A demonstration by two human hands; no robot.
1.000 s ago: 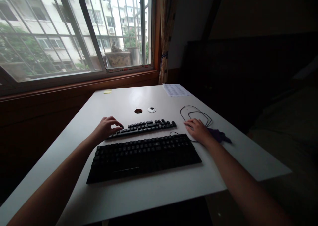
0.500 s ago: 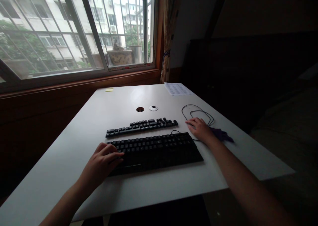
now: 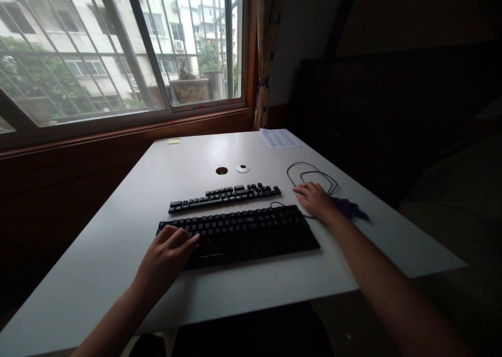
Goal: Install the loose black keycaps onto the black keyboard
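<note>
A black keyboard [image 3: 251, 244] lies across the near part of the white table, keys along its far rows and a dark bare area on its near half. My left hand [image 3: 168, 250] is over its left end, fingers bent and bunched down toward the keys; whatever they pinch, if anything, is hidden. Behind the keyboard, loose black keycaps [image 3: 225, 196] are laid out in rows. To the right of these, my right hand [image 3: 316, 200] rests low on the table, fingers reaching forward and slightly apart. A purple cloth [image 3: 351, 209] lies beside its wrist.
A thin black cable [image 3: 309, 164] loops behind my right hand. Farther back are a round hole [image 3: 221, 171], a white round cover [image 3: 242, 168], printed paper [image 3: 281, 138] and yellow sticky notes [image 3: 173, 141]. A barred window [image 3: 200, 48] is beyond the table.
My left hand has shifted a little to the right along the keyboard, so more of the keyboard's far left corner shows. My right hand stays in place. The view has tilted slightly.
</note>
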